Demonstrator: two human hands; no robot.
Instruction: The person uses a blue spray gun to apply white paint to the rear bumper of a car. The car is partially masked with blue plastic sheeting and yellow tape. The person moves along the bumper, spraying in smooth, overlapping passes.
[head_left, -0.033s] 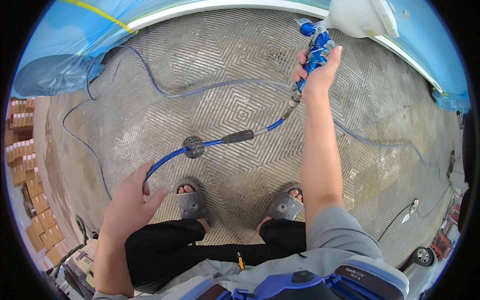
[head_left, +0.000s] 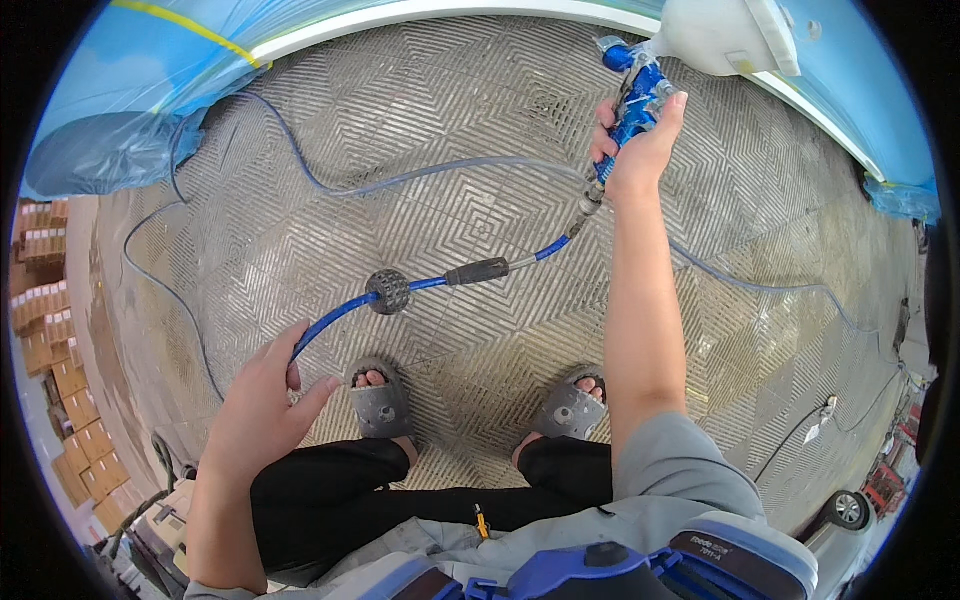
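Note:
Wrapped in my right hand [head_left: 640,150] is the blue handle of a spray gun [head_left: 636,110], held out ahead of me at the upper right. A white cup [head_left: 712,36] sits on the gun, beside the film-covered surface. From the base of the handle, a blue air hose [head_left: 345,312] runs down and left. It passes through a dark grip sleeve [head_left: 477,271] and a round, knobbly black piece [head_left: 388,292]. My left hand [head_left: 262,405] has its fingers curled around the hose at the lower left, the thumb standing apart. Beyond those fingers the hose is hidden.
Blue plastic film [head_left: 110,150] hangs along the far side above a white edge [head_left: 420,14]. Another grey hose [head_left: 420,172] loops across the patterned floor [head_left: 490,120]. Stacked cartons [head_left: 88,440] stand at the left; a car wheel [head_left: 848,510] shows at the lower right. My sandals [head_left: 380,405] are below.

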